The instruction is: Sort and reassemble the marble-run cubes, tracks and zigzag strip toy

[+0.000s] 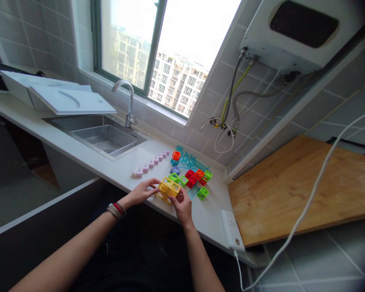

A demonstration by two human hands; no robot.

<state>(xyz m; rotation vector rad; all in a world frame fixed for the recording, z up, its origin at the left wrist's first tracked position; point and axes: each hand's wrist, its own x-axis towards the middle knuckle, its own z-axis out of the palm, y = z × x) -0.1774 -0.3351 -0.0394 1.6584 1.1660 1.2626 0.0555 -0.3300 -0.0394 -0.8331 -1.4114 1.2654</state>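
Between my two hands, at the counter's front edge, is a yellow toy block piece made of joined open-sided cubes. My left hand grips its left side with fingertips and thumb. On the right side, my right hand holds it with the thumb in front; some fingers are hidden behind. Just beyond lie green blocks, red blocks, an orange block and a lone green cube. An orange-red cube sits on a blue one farther back.
Pale purple zigzag pieces form a row left of the blocks. Light-blue toothed pieces lie by the wall. A sink with a faucet is at left. A wooden board and a white power strip with cord stand right.
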